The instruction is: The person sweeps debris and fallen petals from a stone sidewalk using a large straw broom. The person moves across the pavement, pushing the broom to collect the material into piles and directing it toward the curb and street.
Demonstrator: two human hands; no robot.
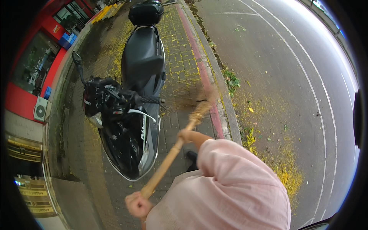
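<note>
My right hand (pixel 187 135) grips the pale bamboo handle of a broom (pixel 164 164), partway up towards its head. Lower and to the left, my left hand (pixel 139 204) is closed around the handle's near end. The broom slants up and to the right across the paving. Its brown twig head (pixel 208 96), blurred, lies over the red strip (pixel 202 73) beside the kerb. Small yellow petals or leaf bits (pixel 184 70) lie along the paving joints beyond the broom. A black shoe (pixel 192 156) shows below my right forearm.
A black Suzuki scooter (pixel 142 53) with a rear top case (pixel 146 13) stands close left of the broom; its handlebar grip (pixel 149 99) juts out. The kerb (pixel 227 112) drops to the road (pixel 276 95), where yellow litter (pixel 290 178) gathers. A red shopfront (pixel 17 97) lines the left.
</note>
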